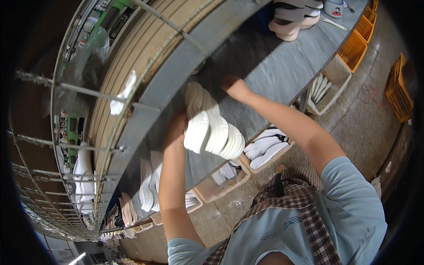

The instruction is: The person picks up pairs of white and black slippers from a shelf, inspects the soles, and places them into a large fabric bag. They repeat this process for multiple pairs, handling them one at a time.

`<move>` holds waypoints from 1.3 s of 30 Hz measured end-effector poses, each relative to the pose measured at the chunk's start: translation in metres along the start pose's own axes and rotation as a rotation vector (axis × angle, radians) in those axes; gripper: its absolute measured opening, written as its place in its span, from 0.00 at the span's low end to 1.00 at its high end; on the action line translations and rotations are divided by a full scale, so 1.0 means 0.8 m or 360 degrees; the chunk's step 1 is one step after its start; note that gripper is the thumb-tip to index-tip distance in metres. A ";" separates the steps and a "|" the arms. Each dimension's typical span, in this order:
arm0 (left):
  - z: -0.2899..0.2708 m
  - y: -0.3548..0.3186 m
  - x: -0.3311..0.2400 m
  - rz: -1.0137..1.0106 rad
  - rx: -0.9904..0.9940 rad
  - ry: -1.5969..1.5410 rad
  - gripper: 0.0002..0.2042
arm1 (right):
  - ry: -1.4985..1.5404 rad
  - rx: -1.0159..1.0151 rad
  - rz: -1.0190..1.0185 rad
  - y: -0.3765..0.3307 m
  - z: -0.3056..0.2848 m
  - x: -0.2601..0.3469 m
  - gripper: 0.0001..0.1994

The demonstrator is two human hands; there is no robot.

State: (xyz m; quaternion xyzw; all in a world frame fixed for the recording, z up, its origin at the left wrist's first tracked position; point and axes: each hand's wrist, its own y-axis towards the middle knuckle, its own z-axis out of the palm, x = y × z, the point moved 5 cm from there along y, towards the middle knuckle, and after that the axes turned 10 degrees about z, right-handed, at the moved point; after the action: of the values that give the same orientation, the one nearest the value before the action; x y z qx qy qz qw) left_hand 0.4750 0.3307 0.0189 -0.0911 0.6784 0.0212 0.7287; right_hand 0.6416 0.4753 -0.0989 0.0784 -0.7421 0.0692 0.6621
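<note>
A stack of white shoe soles (215, 132) rises in front of me over the grey tabletop, its several curved layers fanned and leaning. Against its left side is my left hand (177, 126), closed around the edge, with the fingertips hidden behind the soles and in shadow. My right hand (236, 88) is to the right of and beyond the stack, apart from it, low over the table. Its fingers look curled together in the dark shadow, and whatever they hold cannot be made out.
A wire rack (128, 104) and a ledge run along the left. More soles (148, 185) stand at the near left, and pink and dark ones (295, 22) are piled at the far end by a mug (335, 8). Bins of soles (267, 148) and orange crates (353, 51) line the table's right edge.
</note>
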 end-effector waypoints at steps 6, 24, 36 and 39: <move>-0.047 -0.102 -0.018 0.0470 -0.0980 -0.0213 0.19 | 0.1385 0.0608 0.0441 0.131 0.092 -0.003 0.41; 0.115 -0.346 0.104 -0.0117 0.0217 0.0546 0.17 | 0.1340 0.0531 0.0714 0.072 -0.041 0.044 0.26; 0.346 -0.110 0.070 0.0620 -0.0068 -0.0275 0.34 | 0.1069 0.0404 0.0846 -0.320 -0.320 0.024 0.47; 0.369 -0.098 0.078 0.0526 -0.0233 -0.0452 0.27 | 0.0744 0.0470 0.0618 -0.359 -0.327 0.014 0.43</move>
State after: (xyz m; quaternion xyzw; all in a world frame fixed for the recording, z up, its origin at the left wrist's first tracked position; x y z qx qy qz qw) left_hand 0.7826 0.2957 -0.0167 -0.0275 0.5715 0.2021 0.7949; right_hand 0.9547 0.2482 -0.0587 0.0127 -0.5532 0.3171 0.7703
